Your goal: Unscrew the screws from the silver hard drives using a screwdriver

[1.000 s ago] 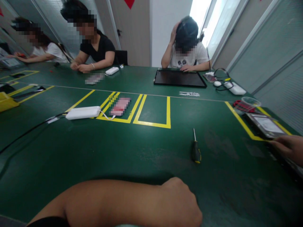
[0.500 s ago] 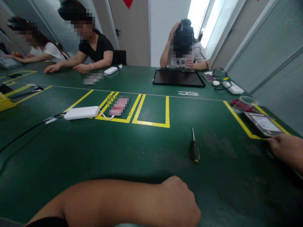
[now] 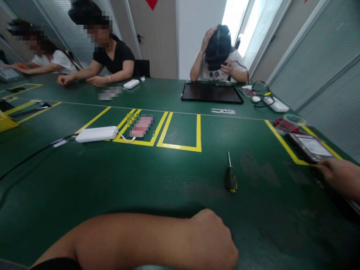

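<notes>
The person's left hand (image 3: 215,238) is showing its back over the green table (image 3: 152,180), a screwdriver (image 3: 231,179) lying beyond, while the right hand (image 3: 343,177) is lying just beside a hard drive (image 3: 311,147), over a dark object (image 3: 336,194). Whether either is clenching or grasping anything, one cannot tell (the fingertips are hiding). The hard drive is sitting between yellow tape lines (image 3: 282,145).

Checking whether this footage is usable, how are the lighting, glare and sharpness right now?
In the head view, the window is blown out white; a shadow runs along the far side of the left forearm; the corner below the right hand is dark; the screwdriver looks slightly soft; the pink device is pixelated.
</notes>
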A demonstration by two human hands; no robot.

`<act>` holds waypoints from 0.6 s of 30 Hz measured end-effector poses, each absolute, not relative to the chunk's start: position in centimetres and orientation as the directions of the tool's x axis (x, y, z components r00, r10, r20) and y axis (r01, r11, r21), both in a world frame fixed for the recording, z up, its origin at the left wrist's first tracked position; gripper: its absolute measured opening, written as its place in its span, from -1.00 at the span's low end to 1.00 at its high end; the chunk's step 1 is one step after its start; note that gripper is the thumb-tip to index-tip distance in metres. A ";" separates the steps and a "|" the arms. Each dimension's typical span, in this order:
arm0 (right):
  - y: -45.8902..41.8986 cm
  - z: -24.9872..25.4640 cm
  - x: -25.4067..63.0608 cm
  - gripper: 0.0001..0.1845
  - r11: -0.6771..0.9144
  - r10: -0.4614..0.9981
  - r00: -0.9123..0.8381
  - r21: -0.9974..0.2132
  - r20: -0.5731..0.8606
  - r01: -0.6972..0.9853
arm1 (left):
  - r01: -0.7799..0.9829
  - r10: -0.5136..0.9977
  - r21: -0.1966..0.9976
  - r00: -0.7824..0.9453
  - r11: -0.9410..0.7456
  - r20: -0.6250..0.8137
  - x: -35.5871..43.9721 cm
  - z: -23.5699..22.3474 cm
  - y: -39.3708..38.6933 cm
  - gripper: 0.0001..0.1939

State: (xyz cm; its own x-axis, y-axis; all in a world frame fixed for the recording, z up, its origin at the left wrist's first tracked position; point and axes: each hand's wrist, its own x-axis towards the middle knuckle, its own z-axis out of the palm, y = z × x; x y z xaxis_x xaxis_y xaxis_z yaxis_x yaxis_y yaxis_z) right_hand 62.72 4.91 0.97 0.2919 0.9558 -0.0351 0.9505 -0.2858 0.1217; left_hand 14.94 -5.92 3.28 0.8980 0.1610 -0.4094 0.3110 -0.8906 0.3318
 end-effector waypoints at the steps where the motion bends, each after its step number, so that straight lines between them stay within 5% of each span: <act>1: 4.8 1.3 62.4 -0.68 -0.291 0.952 0.299 0.115 -0.061 0.950 | 0.313 0.160 0.334 0.896 -0.889 -0.414 15.0 3.3 -5.9 -0.64; 9: 4.1 1.9 60.9 -0.73 -0.216 0.970 0.225 0.092 -0.098 0.972 | 0.308 0.164 0.337 0.905 -0.889 -0.393 15.0 3.2 -6.0 -0.67; 18: 0.1 -0.8 62.1 -0.66 0.079 0.997 -0.076 0.372 -0.023 0.925 | 0.334 0.147 0.316 0.857 -0.888 -0.494 15.0 4.6 -6.0 -0.67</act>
State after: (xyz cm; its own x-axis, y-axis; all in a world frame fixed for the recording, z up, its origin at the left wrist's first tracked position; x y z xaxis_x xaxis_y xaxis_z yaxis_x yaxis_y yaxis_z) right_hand 62.11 0.13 -0.82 -0.0755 0.9969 -0.0227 0.9250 0.0785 0.3718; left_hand 14.97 -6.00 4.56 0.8571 0.1466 -0.4938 0.3341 -0.8879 0.3164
